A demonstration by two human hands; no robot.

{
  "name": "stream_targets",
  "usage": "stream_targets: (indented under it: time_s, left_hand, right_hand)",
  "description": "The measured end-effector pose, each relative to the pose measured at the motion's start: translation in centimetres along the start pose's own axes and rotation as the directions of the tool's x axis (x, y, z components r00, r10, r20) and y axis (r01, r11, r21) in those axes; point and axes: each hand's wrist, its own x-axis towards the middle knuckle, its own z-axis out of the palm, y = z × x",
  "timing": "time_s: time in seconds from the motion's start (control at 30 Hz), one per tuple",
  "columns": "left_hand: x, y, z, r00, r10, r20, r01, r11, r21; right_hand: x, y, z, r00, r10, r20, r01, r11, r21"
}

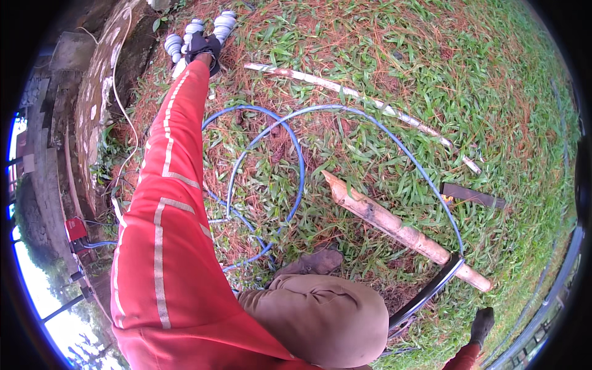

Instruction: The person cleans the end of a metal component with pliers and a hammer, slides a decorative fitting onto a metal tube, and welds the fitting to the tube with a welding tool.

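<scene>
My left hand [202, 48], in a black glove at the end of a red sleeve with pale stripes, reaches far forward to a cluster of grey-white pipe fittings [223, 23] in the grass. It rests against them, and its fingers are hidden. My right hand [482, 323], also gloved in black, hangs low at the right with nothing in it, just right of a curved black pipe [431, 288]. A thin blue hose [300, 168] lies in wide loops on the grass between the two hands.
A thick pointed wooden stake [401, 232] and a long thin pale stick [351, 94] lie across the grass. A dark flat bar [472, 195] lies at the right. My tan-trousered knee [320, 320] and boot [311, 262] are below. A stone kerb [92, 92] and red box [75, 229] are left.
</scene>
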Motion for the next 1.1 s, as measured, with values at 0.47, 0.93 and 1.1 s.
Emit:
stream_targets:
  time_s: [0.47,0.93,1.1]
  left_hand:
    - [17.8,-6.8,13.9,0.864,0.448,0.231,-0.480,0.871,0.105]
    - [20.0,3.6,7.1,0.747,0.658,-0.094,-0.660,0.751,0.005]
    - [15.5,5.9,-0.2,0.766,0.564,-0.307,-0.622,0.770,-0.138]
  right_hand:
    - [-4.1,-2.2,-1.1,0.990,0.099,0.102,-0.089,0.991,-0.100]
    - [-19.8,0.6,-2.8,0.830,0.543,0.126,-0.534,0.840,-0.096]
    - [-24.0,-3.2,1.6,0.772,0.550,0.318,-0.502,0.835,-0.224]
